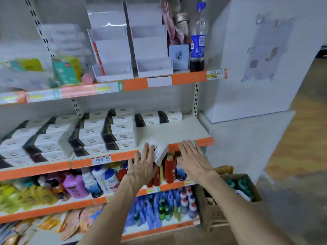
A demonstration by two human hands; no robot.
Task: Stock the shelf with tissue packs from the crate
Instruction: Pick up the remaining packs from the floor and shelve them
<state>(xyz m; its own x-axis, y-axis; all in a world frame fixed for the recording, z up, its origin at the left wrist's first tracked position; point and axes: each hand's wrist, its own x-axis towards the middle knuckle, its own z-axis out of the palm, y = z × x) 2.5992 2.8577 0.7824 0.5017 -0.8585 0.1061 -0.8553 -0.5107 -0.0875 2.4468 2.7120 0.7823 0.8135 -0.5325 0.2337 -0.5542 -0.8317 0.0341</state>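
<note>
Here we are at the middle shelf (178, 128), and the job looks well under way: stacks of black-and-white tissue packs (106, 131) fill its left and centre, several layers high, and two lone packs (159, 117) sit at the back on the right. In front of those two the board is bare, so that looks like the gap left to fill. Right now one tissue pack (159, 152) is at the orange front lip (203, 141), between the two hands and not yet lying flat on the shelf. The left hand (143, 165) has its fingers (147, 151) straight and slightly fanned, laid against the pack's left side, with the thumb splayed out wide. It reads as a press or a push, not a pinch, though whatever is behind the hand is hidden. The right hand (193, 158) is just beside the pack and holds nothing; its fingers are straight and close together, reaching over the lip. The pack is cocked up on a corner. Its long axis runs steeply, from the low end in front of the bottles (169, 167) one shelf down, up and back to the top corner over the board. The printed face is turned towards the right hand. The stocked packs lie flat with their long sides along the shelf, so this one needs tipping down and squaring up. The cardboard crate (212, 218) sits low on the right, near the floor — its contents are too blurred to tell how many packs are left.
</note>
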